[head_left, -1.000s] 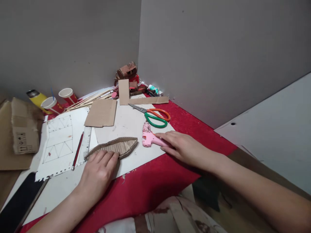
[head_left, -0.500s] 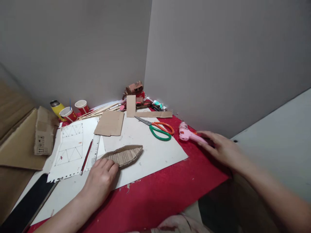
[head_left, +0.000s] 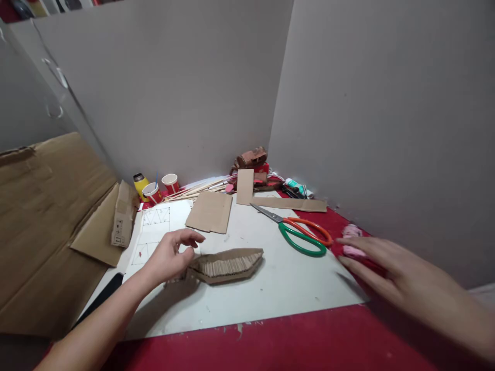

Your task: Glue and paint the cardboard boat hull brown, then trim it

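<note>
A cardboard boat shape, its inside lined with thin strips, lies on the white sheet. Just above its left end is my left hand, lifted, with fingers curved and apart and nothing seen in them. My right hand reaches in from the right, fingers stretched out, close to the handles of the scissors. These have one orange and one green handle, and their blades point to the far left. Behind the right hand's fingers, a pink glue gun is partly hidden on the red tabletop.
A cardboard square and cardboard strips lie at the back. Beyond them are wooden sticks, paper cups and a yellow bottle. A large cardboard box stands left; grey walls close the corner.
My left hand has let go of the boat shape and risen. My right hand has come off the glue gun and moved towards the scissors. The view has swung left.
</note>
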`<state>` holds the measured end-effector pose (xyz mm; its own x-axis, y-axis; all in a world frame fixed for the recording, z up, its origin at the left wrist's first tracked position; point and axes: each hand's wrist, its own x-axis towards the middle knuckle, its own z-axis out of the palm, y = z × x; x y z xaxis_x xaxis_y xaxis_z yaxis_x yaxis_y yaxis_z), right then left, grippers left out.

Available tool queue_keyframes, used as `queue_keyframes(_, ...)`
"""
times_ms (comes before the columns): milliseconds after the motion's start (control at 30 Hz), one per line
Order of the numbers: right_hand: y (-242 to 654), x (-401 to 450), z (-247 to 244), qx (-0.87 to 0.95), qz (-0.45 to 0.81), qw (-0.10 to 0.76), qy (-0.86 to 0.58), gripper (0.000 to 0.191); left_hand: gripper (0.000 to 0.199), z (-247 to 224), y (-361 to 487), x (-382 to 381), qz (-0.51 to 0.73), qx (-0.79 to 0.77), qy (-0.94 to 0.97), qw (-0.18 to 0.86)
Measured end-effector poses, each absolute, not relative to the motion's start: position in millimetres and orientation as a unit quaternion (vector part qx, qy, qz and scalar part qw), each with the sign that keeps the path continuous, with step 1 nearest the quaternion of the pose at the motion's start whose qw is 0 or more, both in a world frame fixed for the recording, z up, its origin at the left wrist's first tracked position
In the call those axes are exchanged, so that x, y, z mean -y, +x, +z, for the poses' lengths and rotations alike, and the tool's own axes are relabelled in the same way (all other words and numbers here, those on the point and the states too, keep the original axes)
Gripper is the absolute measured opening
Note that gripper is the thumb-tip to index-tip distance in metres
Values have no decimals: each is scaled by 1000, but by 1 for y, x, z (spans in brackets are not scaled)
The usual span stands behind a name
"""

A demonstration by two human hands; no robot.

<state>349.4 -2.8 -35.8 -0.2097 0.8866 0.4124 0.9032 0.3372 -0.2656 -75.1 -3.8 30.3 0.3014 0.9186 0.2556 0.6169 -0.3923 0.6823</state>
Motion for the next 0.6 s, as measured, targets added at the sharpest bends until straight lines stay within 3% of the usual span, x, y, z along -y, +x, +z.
queue_keyframes(200,274,4,-25,859,16,273,-433,36,22,46,-94,-18,352,-477,680,432)
queue_keyframes(333,232,6,-22,908,55,272,-314,36,37,60,-132,-54,473,-512,578,425)
queue_keyframes(400,219,5,-24,923,56,265,-274,38,33,64,-157,-78,512,-545,529,401)
queue_keyframes(467,210,3,-27,932,59,255,-252,33,27,64,-177,-99,520,-584,492,383)
queue_keyframes(600,204,-2,-32,930,77,259,-251,29,35,51,-196,-121,488,-634,456,390)
